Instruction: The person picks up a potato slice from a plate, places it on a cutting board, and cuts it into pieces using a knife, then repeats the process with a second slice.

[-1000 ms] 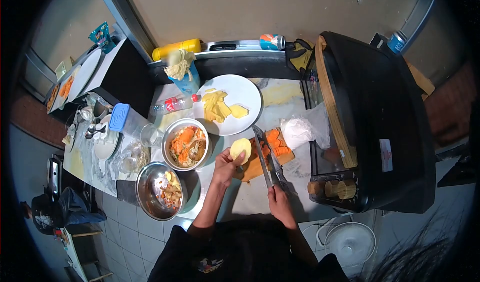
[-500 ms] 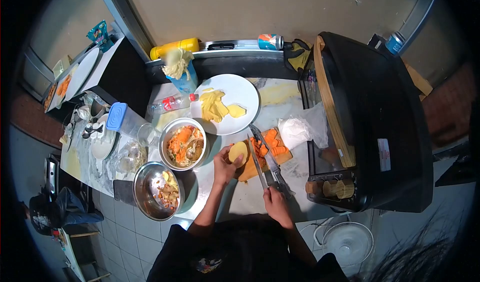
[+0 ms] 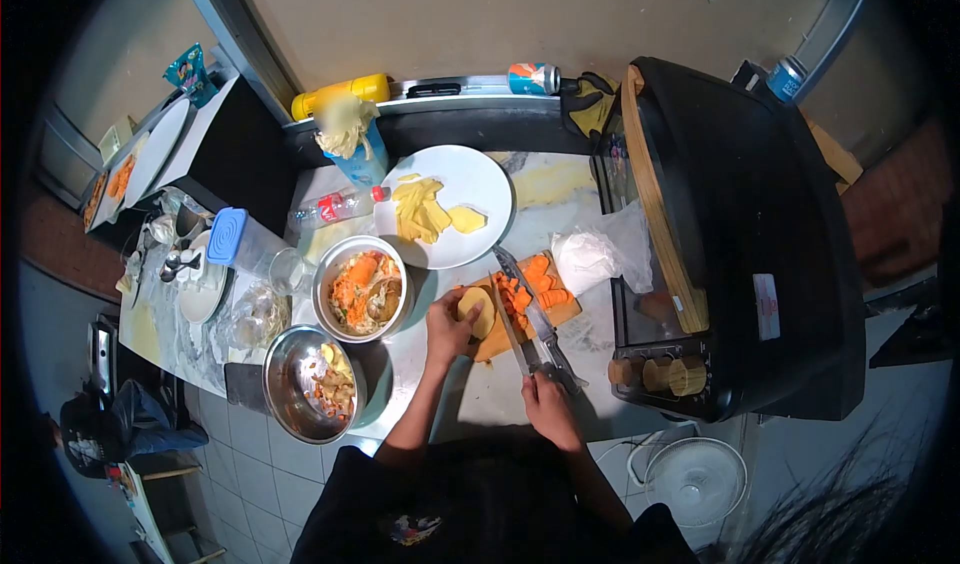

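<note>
My left hand (image 3: 451, 326) grips a peeled potato (image 3: 477, 312) at the left end of the wooden cutting board (image 3: 492, 344). A knife (image 3: 508, 321) is in my right hand (image 3: 546, 404), its blade pointing away from me beside the potato. Cut orange pieces (image 3: 541, 282) lie on the right part of the board. Another knife (image 3: 533, 307) rests across them. Beyond the board, a white plate (image 3: 490, 179) holds yellow slices (image 3: 420, 210). A pot (image 3: 322, 309) with shredded orange food stands left of my left hand.
A metal bowl (image 3: 283, 392) with peelings sits at the near left. White powder in a plastic bag (image 3: 585, 261) lies beside the black oven (image 3: 780, 264). A plastic bottle (image 3: 340, 206) and a blue-lidded container (image 3: 250, 249) stand left. A person (image 3: 90, 429) is at the far left.
The potato, held upright above the board before, is now lower, against the board's left end. The knife has shifted slightly left, towards the potato. The whole view has moved slightly.
</note>
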A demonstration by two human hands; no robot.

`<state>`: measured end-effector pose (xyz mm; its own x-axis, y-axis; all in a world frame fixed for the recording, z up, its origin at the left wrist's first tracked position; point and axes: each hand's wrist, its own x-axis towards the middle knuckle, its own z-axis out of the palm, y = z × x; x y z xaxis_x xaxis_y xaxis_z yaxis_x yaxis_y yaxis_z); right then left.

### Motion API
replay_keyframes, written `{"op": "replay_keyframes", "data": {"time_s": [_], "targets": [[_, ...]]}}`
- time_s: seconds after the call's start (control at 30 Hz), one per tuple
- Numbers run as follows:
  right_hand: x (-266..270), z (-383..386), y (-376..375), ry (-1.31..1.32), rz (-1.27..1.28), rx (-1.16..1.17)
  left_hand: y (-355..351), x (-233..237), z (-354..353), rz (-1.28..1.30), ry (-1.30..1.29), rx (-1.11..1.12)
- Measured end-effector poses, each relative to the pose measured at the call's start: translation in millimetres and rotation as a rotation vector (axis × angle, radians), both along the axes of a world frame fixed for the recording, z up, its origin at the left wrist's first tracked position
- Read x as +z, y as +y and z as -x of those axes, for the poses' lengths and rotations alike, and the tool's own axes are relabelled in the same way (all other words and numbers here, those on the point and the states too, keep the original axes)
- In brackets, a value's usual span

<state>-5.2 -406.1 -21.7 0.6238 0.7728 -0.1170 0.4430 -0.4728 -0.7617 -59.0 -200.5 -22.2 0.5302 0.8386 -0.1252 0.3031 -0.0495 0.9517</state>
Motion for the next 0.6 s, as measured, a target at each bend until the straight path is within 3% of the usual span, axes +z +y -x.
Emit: {"op": "replay_keyframes", "data": {"time_s": [0.17, 0.37, 0.47, 0.53, 0.6], "targets": [[-2, -3, 2, -0.001, -0.024, 0.005, 3, -2, 2, -0.001, 0.052, -0.032], [8, -5, 6, 0.040, 0.010, -0.014, 4, 12, 1, -0.088, -0.205, -0.007], [4, -5, 6, 0.053, -0.012, -0.019, 6, 12, 0, -0.183, -0.213, 0.024], [5, -5, 6, 0.055, -0.009, -0.021, 6, 18, 1, -0.381, -0.092, -0.057], [5, -4, 6, 0.057, -0.004, -0.026, 7, 19, 2, -0.529, -0.130, -0.123]]}}
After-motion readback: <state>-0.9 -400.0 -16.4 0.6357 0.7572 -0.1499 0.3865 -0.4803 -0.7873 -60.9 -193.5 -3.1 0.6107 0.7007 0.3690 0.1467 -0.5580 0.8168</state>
